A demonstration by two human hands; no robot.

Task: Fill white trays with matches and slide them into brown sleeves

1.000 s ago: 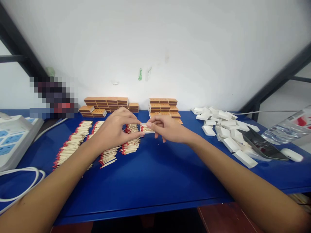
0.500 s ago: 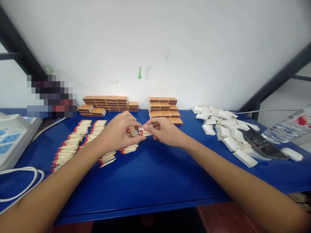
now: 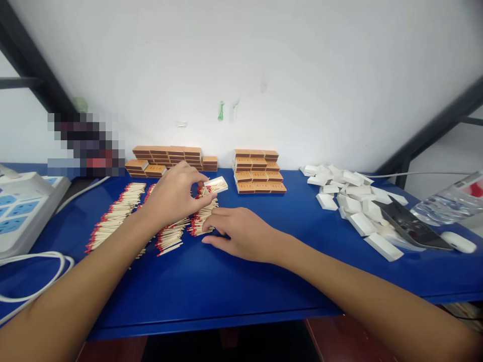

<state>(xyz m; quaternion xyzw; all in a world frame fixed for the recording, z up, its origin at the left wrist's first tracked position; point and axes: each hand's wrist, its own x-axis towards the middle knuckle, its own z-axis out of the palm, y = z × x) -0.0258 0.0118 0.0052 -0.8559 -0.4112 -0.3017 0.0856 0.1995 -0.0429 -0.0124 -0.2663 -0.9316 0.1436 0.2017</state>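
Note:
My left hand (image 3: 172,195) is closed on a white matchbox tray (image 3: 222,185), pinched between thumb and fingers. Some matches lie inside the tray, which is tilted above the table. Lower and to the right, my right hand (image 3: 247,235) has its thumb and fingertips apart at the nearest row of red-tipped matches (image 3: 203,217). Its fingertips reach over the right edge of that row; whether they touch a match is unclear. Further match rows (image 3: 116,213) lie to the left, partly covered by my left hand and forearm.
Orange-brown matchboxes stand stacked along the wall, in a left stack (image 3: 168,153) and a stepped right stack (image 3: 260,176). White empty trays (image 3: 352,193) are heaped at the right, beside a dark phone (image 3: 413,226), a white mouse-like object (image 3: 458,242) and a plastic bottle (image 3: 449,201). A power strip (image 3: 18,211) sits left.
My right hand has let go of the tray and moved down and left to the match row. My left hand keeps the tray, now raised slightly and turned. The view has shifted slightly.

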